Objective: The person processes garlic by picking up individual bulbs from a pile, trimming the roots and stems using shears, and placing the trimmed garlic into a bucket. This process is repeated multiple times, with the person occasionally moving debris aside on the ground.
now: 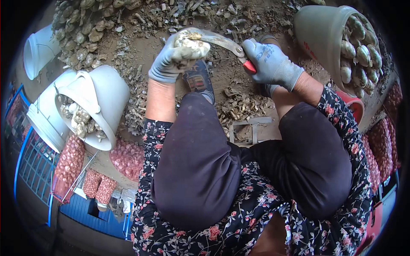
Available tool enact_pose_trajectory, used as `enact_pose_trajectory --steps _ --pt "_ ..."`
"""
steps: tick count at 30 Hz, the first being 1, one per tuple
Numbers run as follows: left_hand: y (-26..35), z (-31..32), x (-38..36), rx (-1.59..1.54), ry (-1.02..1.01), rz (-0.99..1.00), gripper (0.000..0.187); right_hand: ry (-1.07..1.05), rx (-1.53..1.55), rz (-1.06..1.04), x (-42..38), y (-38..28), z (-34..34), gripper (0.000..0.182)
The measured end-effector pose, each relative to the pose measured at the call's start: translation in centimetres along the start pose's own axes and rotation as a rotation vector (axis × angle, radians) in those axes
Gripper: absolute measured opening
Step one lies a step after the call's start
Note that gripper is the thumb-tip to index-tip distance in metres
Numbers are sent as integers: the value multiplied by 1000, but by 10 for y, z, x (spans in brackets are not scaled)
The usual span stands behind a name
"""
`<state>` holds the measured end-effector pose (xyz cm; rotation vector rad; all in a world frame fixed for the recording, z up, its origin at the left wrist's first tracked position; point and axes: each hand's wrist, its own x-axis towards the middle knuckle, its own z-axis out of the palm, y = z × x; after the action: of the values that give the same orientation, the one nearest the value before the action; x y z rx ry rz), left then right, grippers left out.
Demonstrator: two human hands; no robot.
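My left hand (164, 64), in a grey-blue work glove, is closed around a dirty whitish garlic bulb (194, 37). In my right hand (271, 63), gloved alike, are shears (226, 43) with a red grip and a long curved metal blade. From the pivot bolt near my right fingers, the blade reaches left to the garlic. Its far end meets the bulb at my left hand, and the exact contact is partly hidden. Both hands are raised in front of my knees.
A white bucket of garlic (104, 115) lies tipped at left; another bucket of garlic (316, 38) lies at right. Piled garlic (81, 38) sits at upper left. Dry trimmings (239, 104) litter the dirt floor. Filled red mesh sacks (70, 160) stand at left, with others at right.
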<state>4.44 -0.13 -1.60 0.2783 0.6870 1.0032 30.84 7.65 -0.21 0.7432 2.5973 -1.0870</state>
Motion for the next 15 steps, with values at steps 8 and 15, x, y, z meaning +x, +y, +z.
enact_pose_trajectory --steps 8,15 --pt "-5 -8 -4 -161 12 174 75 179 90 43 -11 7 -4 35" --pt "-3 19 -10 290 148 -63 55 185 -106 -78 6 -6 -6 44"
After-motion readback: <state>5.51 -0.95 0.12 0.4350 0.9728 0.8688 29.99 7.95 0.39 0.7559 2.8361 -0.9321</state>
